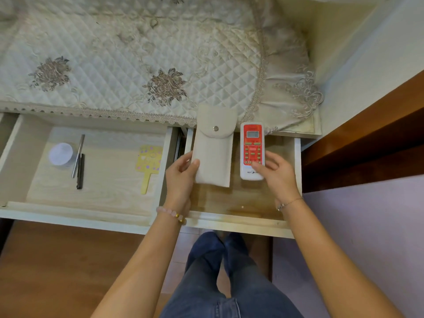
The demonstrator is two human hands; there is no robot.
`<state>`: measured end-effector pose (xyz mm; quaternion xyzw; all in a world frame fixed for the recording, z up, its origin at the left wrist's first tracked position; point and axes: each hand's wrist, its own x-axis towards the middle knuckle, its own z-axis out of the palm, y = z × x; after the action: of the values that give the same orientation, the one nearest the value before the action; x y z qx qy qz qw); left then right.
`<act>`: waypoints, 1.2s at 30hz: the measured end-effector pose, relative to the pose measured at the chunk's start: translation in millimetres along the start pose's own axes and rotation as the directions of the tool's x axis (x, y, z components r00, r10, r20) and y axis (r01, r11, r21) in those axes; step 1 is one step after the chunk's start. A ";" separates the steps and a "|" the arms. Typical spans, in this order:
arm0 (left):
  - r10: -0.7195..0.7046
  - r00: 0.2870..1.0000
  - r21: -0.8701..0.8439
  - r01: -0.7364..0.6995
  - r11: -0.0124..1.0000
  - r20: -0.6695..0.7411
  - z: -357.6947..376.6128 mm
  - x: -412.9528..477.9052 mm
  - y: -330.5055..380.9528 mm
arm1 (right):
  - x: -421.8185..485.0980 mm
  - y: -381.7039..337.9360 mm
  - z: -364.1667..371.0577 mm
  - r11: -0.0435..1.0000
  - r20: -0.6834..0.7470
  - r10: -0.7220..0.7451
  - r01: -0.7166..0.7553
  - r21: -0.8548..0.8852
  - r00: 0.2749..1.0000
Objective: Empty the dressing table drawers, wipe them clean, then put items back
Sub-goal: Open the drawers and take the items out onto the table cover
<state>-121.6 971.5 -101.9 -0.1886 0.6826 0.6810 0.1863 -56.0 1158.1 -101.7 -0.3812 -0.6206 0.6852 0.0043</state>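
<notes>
– Beige fabric pouch point(213, 154) pinched in the left hand point(181, 177), red-faced remote point(252, 148) gripped by the right hand point(277, 173); both over the right drawer point(241, 200)?
– Yes. Best keep them level, side by side, clear of that drawer's walls.

A pink-and-gold bead bracelet point(171, 213) is worn on the left wrist, a thin chain bracelet point(289, 202) on the right; blue denim jeans point(220, 283) are worn.
</notes>
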 end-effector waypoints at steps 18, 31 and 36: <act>0.071 0.993 0.251 -0.092 0.964 0.094 75.3 139.0 98.8 | 126.9 -99.7 18.6 0.987 -0.129 -0.149 0.140 -0.077 0.980; 0.377 0.918 0.465 -0.388 0.796 0.120 58.0 142.3 82.3 | 117.5 -78.3 10.9 0.921 -0.111 -0.287 0.242 -0.304 0.952; 0.580 0.713 0.667 -0.656 0.353 0.395 40.9 125.4 72.1 | 91.9 -66.9 8.9 0.744 -0.028 -0.483 0.393 -0.540 0.875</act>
<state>-266.3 1012.0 -104.1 0.2119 0.9137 0.3468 0.0080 -157.2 1209.9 -92.6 -0.2665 -0.8512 0.4374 0.1144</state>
